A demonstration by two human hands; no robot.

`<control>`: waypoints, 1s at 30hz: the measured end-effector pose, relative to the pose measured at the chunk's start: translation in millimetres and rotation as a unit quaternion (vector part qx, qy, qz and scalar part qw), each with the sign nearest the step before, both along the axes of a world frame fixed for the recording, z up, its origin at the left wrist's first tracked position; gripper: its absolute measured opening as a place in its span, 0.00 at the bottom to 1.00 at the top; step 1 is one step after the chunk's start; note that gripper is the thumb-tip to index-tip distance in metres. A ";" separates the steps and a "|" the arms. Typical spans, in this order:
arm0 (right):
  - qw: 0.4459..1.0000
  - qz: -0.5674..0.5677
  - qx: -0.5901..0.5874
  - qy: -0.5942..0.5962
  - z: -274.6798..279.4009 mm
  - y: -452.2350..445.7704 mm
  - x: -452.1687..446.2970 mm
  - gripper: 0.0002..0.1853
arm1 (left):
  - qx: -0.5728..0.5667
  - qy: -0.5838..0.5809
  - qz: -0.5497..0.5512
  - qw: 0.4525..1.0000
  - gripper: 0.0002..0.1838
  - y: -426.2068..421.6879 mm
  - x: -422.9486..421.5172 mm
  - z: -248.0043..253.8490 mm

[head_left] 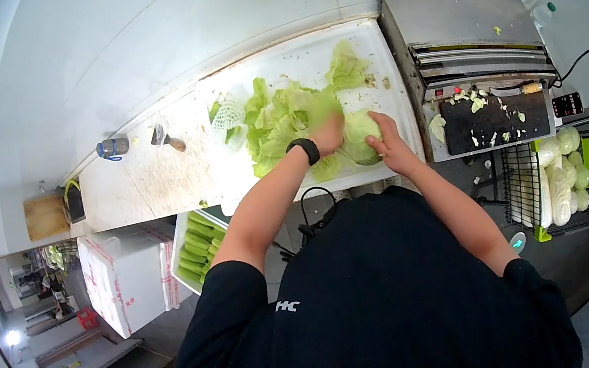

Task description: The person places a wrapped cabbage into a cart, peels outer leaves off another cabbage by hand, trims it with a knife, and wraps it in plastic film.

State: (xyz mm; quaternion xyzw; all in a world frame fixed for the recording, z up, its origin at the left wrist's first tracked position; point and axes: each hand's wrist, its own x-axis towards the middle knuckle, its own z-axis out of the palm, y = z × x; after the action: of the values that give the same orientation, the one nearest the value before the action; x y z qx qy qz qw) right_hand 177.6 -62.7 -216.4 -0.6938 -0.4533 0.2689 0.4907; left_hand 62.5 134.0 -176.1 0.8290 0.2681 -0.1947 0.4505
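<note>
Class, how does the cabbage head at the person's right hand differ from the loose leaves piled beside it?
Shape: the cabbage head is rounded and compact, while the loose leaves are ruffled and spread out. Colour: the cabbage head looks paler, the loose leaves a stronger yellow-green. Contact: the right hand is on the cabbage head, not on the loose leaves. Both are greenish.

A blur masked part of the left hand (pixel 329 131), and markings on the small black screen (pixel 567 105) were too tiny to read.
</note>
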 end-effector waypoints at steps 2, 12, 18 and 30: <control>1.000 -0.002 -0.005 0.007 1.2 0.0 -0.7 0.33 | 0.001 -0.050 0.013 0.999 0.29 -0.3 -5.8 -22.6; 0.999 -0.003 -0.008 0.039 4.7 -1.2 15.0 0.32 | -0.348 -0.077 0.306 0.883 0.16 -11.7 -18.4 -32.9; 1.000 -0.016 0.005 0.008 -4.1 -4.3 8.7 0.31 | -0.335 -0.084 0.296 0.890 0.13 -14.1 -21.9 -31.2; 0.999 0.007 0.016 0.032 -4.0 -2.9 11.9 0.31 | -0.226 0.024 0.093 0.969 0.31 5.4 -5.5 -6.3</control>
State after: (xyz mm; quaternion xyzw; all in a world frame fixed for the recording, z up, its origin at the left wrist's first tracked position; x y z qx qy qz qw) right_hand 189.5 -65.5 -220.3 -0.6739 -0.4461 0.2871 0.5142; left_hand 57.1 139.4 -182.4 0.6719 0.3038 -0.2277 0.6359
